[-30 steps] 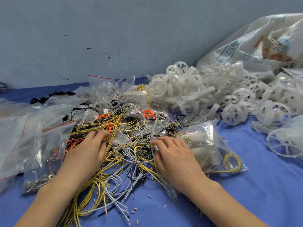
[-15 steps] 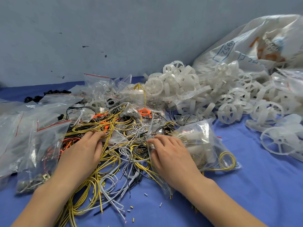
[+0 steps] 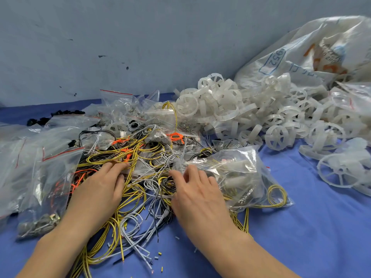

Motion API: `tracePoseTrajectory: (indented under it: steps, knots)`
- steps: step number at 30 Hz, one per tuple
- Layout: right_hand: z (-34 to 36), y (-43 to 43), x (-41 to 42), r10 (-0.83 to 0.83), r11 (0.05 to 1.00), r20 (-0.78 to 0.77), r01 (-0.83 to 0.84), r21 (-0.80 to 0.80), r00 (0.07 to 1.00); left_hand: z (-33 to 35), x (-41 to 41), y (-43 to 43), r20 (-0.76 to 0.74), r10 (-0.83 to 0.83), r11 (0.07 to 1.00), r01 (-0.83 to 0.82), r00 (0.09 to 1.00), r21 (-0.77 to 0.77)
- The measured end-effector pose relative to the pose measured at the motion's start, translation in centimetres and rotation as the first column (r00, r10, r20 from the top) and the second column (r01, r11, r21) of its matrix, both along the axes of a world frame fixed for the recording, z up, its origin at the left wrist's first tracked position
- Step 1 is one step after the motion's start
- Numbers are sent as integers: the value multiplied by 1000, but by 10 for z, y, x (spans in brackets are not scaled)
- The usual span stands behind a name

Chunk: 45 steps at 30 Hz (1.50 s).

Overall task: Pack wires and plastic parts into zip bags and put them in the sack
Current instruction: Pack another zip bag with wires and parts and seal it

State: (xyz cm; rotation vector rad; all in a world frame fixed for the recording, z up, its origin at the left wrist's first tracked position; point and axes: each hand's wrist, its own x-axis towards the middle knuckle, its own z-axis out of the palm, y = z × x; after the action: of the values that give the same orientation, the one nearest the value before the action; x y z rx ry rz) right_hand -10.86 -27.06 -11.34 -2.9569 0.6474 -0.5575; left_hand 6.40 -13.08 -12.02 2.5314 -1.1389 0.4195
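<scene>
Past filled zip bags (image 3: 50, 167), the left grip (image 3: 100, 189) lies released, fingers flat on the tangled wires (image 3: 140, 157) on the desk (image 3: 301, 237). The right grip (image 3: 196, 189) touches a part-filled zip bag (image 3: 241, 177) just beside them; whether it pinches the bag I cannot tell. Plastic wheels (image 3: 230, 105) and the sack (image 3: 321, 47) lie farther right.

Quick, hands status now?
Left hand: open, resting on the tangled yellow and grey wires.
Right hand: at the mouth of the clear plastic zip bag; grip cannot be told.
</scene>
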Motion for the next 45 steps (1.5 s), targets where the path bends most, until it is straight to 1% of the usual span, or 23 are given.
tracePoseTrajectory:
  steps: [5, 8, 13, 16, 26, 34, 41, 45]
  knots:
    - [-5, -6, -4, 5, 1000, -47, -4, 18, 999, 2, -5, 1, -5, -21, 1000, 20, 1000, -20]
    - [-7, -9, -5, 27, 999, -49, -25, 48, 998, 3, -7, 2, -20, -20, 999, 20, 1000, -38]
    - [-3, -17, -8, 21, 985, 34, -26, 171, 999, 4, -8, 3, -44, -21, 998, 18, 999, -60]
    - [-2, -18, -9, 14, 979, 79, -30, 202, 997, 4, -8, 4, -60, -26, 997, 21, 998, -72]
    - [-4, -4, -7, 14, 1000, 76, -15, 15, 997, 3, -8, 4, -50, -28, 998, 25, 998, -66]
    - [-1, -2, -9, 24, 999, 69, -26, 39, 997, 4, -7, 3, -50, -27, 998, 24, 998, -56]
    - [-3, -4, -8, 38, 999, 71, -40, 27, 997, 3, -7, 4, -51, -16, 999, 14, 999, -50]
    - [-6, -6, -7, 47, 999, 103, -48, 6, 994, 3, -7, 3, -52, -20, 998, 17, 998, -54]
